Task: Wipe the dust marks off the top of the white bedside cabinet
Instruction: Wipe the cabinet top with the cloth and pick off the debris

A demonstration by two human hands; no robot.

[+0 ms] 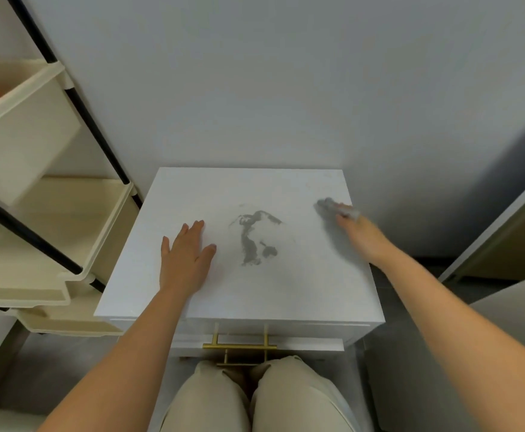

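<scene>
The white bedside cabinet [301,285] stands against the wall straight ahead of me. Grey dust marks [251,241] streak the middle of its top. My left hand [184,258] lies flat on the top, fingers spread, just left of the marks. My right hand [359,233] is blurred at the right edge of the top and holds a grey cloth [328,205] pressed on the surface, to the right of the marks.
A cream shelf rack [52,232] with black poles stands close on the left, touching the cabinet's corner. Gold drawer handles [239,347] sit at the cabinet front, above my knees [255,397]. A wall rises behind; a pale panel [504,232] leans at the right.
</scene>
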